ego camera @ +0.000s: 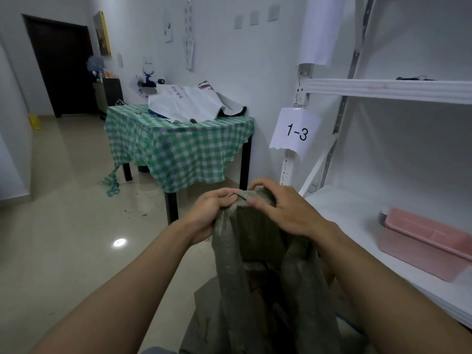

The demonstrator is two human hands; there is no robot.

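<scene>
Both left hand [212,213] and right hand [283,210] pinch a green woven sack [229,264] at its bunched top. A shelf [357,226] stands alongside.

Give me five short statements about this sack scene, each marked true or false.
1. Both the left hand and the right hand grip the top of the grey-green sack. True.
2. The paper label on the shelf post reads 2-5. False: it reads 1-3.
3. A pink container sits on the lower shelf. True.
4. The tablecloth is plain red. False: it is green-and-white checked.
5. The sack lies on the table. False: the hands hold it up, well apart from the table.
</scene>
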